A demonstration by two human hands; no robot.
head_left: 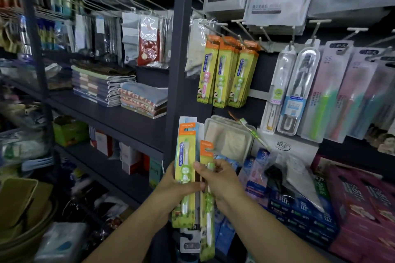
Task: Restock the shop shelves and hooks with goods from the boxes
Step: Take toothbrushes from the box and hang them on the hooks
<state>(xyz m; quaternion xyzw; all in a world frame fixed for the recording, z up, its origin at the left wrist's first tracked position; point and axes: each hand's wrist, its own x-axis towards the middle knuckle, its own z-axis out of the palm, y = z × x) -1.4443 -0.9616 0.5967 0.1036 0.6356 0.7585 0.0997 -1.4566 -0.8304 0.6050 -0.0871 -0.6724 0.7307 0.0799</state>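
Nearest the camera, two bare forearms reach up from the bottom edge and meet in front of a dark shelf upright. The left hand wraps its fingers behind a small stack of children's toothbrush packs, thumb pressed across the front, holding them upright with their orange hang tabs at the top. The right hand pinches a single toothbrush pack with curled fingers just beside the stack, its lower end hanging below the wrist. Just behind the hands, to the right, lie blue toothpaste boxes and pink cartons, with a clear plastic case above them. Higher up, matching yellow-green toothbrush packs hang in three rows on metal hooks, well above the held ones. To their right hang adult toothbrushes in clear cases. Left of the upright, folded towels sit stacked on a dark shelf, and packaged socks hang behind them.
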